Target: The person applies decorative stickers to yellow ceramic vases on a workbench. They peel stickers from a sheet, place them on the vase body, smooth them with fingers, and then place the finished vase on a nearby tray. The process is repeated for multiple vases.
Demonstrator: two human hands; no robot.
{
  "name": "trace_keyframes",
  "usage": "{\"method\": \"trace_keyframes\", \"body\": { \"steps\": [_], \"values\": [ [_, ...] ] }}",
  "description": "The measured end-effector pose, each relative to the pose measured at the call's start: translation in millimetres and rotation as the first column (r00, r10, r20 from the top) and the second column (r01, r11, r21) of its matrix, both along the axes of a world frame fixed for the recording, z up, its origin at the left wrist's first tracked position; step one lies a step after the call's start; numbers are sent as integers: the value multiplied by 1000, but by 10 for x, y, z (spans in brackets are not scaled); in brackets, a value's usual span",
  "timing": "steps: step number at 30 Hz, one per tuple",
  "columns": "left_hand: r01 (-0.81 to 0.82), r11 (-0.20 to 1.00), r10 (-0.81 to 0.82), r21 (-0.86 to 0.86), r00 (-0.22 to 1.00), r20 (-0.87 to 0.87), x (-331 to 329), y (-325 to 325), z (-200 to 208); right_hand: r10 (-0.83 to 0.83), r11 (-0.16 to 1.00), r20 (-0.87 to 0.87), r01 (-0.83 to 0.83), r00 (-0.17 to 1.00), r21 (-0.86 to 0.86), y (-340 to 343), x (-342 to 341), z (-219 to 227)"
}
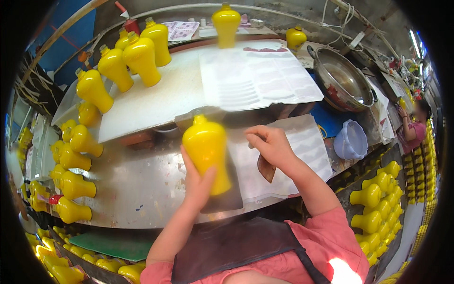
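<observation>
My left hand (196,177) is closed round the lower body of a glossy yellow vase-shaped bottle (204,139), holding it upright with its narrow neck at the top. To the right of it, my right hand (270,146) is closed, thumb and forefinger pinched together. A flat brown wedge-shaped piece (266,169) sticks out below its palm; its exact kind is unclear. Whether the fingertips also hold something small, I cannot make out. Beneath my right hand, a white sheet with pale grey printed shapes (305,156) lies on the metal table (127,189).
A raised white board (156,102) holds another printed sheet (260,75) and several yellow bottles (142,59). More bottles (75,184) lie along the left edge. A metal pan (343,78) and a pale blue bucket (351,139) stand right. Racked bottles (371,220) and a person (414,130) are farther right.
</observation>
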State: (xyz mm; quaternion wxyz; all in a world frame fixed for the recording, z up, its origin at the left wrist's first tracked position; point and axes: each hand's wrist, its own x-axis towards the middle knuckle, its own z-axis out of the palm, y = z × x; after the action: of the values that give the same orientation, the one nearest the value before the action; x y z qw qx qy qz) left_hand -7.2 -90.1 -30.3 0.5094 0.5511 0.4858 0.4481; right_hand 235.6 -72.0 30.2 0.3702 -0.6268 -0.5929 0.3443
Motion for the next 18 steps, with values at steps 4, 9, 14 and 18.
{"method": "trace_keyframes", "body": {
  "steps": [4,9,14,18],
  "values": [
    [80,997,-77,-21,989,123,-35,33,1,-3,974,194,-41,981,221,102,112,45],
    [114,990,-99,-85,981,167,-67,-2,-58,-184,950,289,95,939,298,350,468,150],
    [79,989,-52,-128,978,200,-70,-12,-93,-280,887,453,47,846,460,1036,843,278],
    [53,988,-26,-147,982,185,-99,-16,-84,-348,909,615,95,707,406,1822,1077,267]
  ]
}}
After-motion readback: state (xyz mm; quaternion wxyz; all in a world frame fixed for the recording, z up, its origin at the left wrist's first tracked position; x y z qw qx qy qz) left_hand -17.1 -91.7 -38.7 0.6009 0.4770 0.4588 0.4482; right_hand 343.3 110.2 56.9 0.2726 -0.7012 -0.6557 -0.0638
